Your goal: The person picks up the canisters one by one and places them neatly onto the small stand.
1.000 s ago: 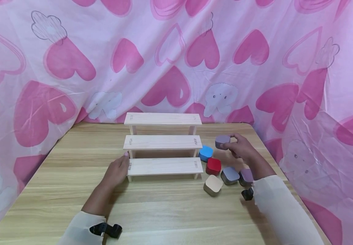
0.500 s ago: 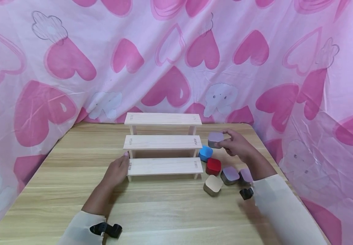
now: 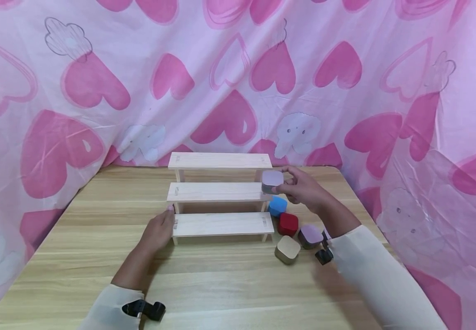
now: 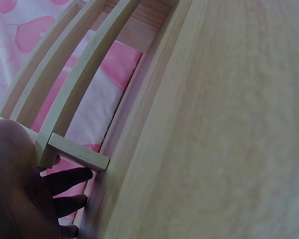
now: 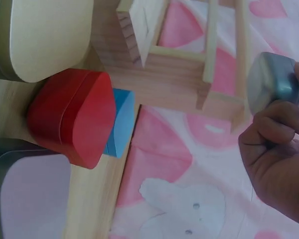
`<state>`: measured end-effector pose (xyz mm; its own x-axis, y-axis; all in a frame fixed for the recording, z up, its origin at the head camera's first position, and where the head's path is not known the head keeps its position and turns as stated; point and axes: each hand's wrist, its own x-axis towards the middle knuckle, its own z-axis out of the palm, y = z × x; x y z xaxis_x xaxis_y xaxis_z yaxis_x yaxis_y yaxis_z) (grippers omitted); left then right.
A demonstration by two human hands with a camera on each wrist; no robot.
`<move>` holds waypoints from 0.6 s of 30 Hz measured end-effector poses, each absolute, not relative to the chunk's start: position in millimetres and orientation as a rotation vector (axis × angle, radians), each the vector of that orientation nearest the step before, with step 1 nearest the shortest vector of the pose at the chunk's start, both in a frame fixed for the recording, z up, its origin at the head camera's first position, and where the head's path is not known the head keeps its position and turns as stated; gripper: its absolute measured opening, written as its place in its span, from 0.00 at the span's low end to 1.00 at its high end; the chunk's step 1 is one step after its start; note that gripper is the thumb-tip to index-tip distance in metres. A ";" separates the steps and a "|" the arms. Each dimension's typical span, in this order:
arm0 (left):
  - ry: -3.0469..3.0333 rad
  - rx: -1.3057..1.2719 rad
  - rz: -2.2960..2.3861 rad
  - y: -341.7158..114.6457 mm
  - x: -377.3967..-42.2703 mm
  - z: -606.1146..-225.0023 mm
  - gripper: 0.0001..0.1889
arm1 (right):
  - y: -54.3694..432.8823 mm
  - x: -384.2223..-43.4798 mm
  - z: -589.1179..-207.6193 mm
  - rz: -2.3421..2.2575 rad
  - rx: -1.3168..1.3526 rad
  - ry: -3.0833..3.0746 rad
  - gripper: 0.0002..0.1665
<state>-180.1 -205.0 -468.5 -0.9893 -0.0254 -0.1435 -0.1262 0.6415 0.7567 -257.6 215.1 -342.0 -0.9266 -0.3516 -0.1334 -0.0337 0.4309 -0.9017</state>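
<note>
A three-step wooden display stand (image 3: 221, 224) sits on the table. At its left end, my left hand (image 3: 158, 231) holds the side; in the left wrist view the thumb and fingers (image 4: 70, 180) lie around the end of a step, the index finger partly hidden. My right hand (image 3: 306, 190) pinches a small rounded-square tin (image 3: 272, 179) with a lilac lid and silvery sides, raised and overlapping the right end of the middle step. Right of the stand are a blue tin (image 3: 278, 206), a red tin (image 3: 288, 223), a cream tin (image 3: 287, 250) and a lilac tin (image 3: 311, 235).
Another lilac tin is mostly hidden behind the right wrist's black camera (image 3: 324, 255). Pink heart-patterned cloth (image 3: 221, 68) hangs behind the wood-grain table (image 3: 229, 288) and along both sides.
My right hand has carried the lilac tin leftward and slightly up, from beyond the blue tin to the stand's right end. The left hand has stayed in place.
</note>
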 end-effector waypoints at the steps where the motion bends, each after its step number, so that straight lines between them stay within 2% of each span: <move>1: 2.736 -0.129 1.273 -205.0 -179.9 -468.2 0.46 | 211.6 -259.0 -341.5 -1.504 -0.338 2.387 0.36; 11: 2.700 -0.140 1.289 -205.4 -179.9 -471.8 0.49 | 176.8 -271.6 -325.6 -1.597 -0.453 2.343 0.29; 18: 2.671 -0.161 1.312 -204.9 -179.4 -470.8 0.50 | 150.5 -280.7 -317.7 -1.603 -0.530 2.321 0.29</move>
